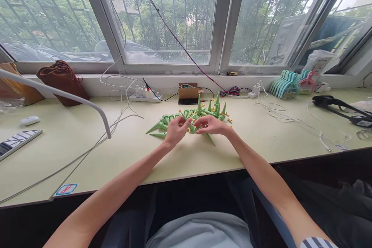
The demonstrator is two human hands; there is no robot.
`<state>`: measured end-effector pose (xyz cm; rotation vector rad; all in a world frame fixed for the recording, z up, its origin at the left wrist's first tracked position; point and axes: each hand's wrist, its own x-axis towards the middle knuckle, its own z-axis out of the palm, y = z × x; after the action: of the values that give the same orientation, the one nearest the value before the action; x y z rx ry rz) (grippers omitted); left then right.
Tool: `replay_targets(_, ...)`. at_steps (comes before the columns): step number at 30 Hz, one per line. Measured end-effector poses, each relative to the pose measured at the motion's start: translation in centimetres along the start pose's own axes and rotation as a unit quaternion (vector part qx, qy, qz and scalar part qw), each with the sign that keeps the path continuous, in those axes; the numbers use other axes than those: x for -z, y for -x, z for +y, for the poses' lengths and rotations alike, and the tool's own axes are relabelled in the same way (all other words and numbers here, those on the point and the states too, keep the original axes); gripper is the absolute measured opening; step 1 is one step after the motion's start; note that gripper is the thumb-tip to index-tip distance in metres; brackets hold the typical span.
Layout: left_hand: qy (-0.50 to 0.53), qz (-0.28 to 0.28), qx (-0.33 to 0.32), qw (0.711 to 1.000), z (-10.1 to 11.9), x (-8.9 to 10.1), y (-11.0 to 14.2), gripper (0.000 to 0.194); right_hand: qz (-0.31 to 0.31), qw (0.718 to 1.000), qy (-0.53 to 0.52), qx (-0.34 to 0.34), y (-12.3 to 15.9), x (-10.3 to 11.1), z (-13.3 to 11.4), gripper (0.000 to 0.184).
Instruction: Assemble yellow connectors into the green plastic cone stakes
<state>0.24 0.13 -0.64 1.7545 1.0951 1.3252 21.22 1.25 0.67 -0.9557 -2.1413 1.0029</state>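
Note:
My left hand (176, 130) is closed around a green plastic plant-watering spike (192, 128), its wide collared end showing between my two hands. My right hand (211, 125) meets it from the other side, thumb and fingers bent close together at that end. Whatever lies between the right fingertips is too small to make out. Around and behind both hands spreads a pile of similar green spikes (161, 125), some lying flat. Several stand point up (217, 104) at the right of the pile. Small yellow valve pieces (227, 119) are scattered among them.
A phone (186, 101) lies before a cardboard piece (188, 92) behind the pile. A power strip (145, 96) and loose white cables are at the back. A white metal arm (99, 110) crosses the left. Teal hangers (285, 84) and black goggles (340, 108) are at right.

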Motion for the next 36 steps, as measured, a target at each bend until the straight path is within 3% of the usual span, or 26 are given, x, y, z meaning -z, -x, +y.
replay_targets(8,-0.08,0.023,-0.028,0.996,0.4,0.1,0.2,0.048,0.0,0.999,0.037,0.017,0.2,0.0,-0.5,0.03)
replay_targets(13,-0.161,0.027,-0.061,0.985,1.1,0.3,0.5,0.043,0.032,0.997,0.072,0.017,0.3,0.0,-0.7,0.021)
replay_targets(22,-0.187,-0.041,-0.056,0.98,0.5,0.3,0.6,0.044,0.089,0.992,0.091,0.001,0.2,-0.2,-0.8,0.019)
replay_targets(27,-0.191,-0.07,-0.05,0.978,0.3,0.2,0.6,0.038,0.146,0.981,0.124,-0.01,0.7,1.7,-0.4,0.021)
replay_targets(30,-0.207,-0.084,-0.06,0.973,0.2,0.1,0.6,0.034,0.182,0.96,0.209,-0.045,1.5,3.9,0.4,0.02)
replay_targets(36,-0.213,-0.103,-0.08,0.968,0.1,0.0,0.8,0.031,0.121,0.937,0.259,-0.2,3.1,6.6,1.2,0.011)
